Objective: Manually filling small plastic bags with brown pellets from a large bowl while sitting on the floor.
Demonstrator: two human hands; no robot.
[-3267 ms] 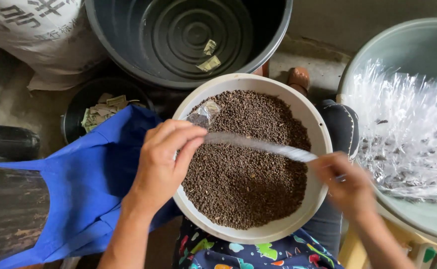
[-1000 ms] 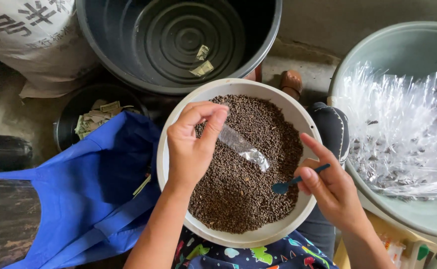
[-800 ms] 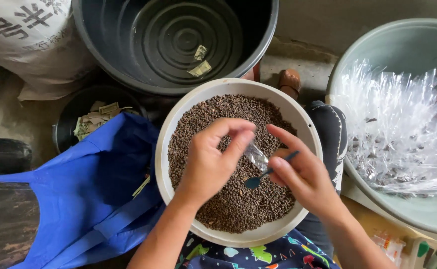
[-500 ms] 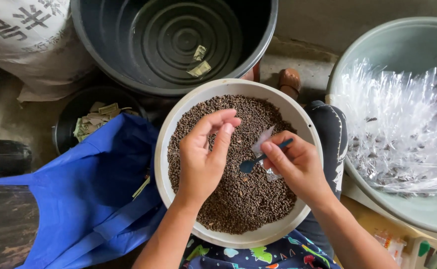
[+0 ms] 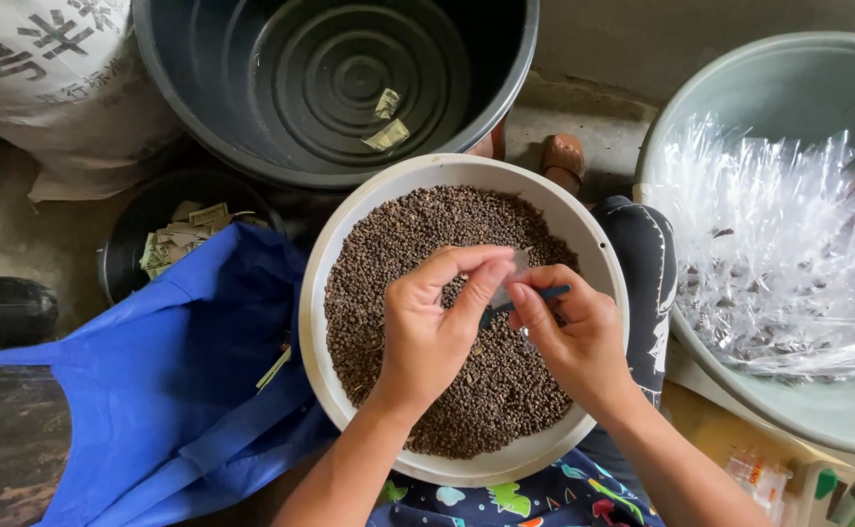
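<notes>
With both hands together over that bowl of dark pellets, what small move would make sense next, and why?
Probably tip the small dark spoon in the right hand into the little clear bag that the left hand pinches. Both meet just above the pellets in the white bowl. Whether the spoon is loaded cannot be seen.

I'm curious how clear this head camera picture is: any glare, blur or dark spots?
In the head view, soft daylight keeps the left hand, the right hand and the brown pellets sharp; the clear plastic bags glint white with glare; the dark tub is shadowed inside; the edges bend slightly, like a wide lens.
</notes>
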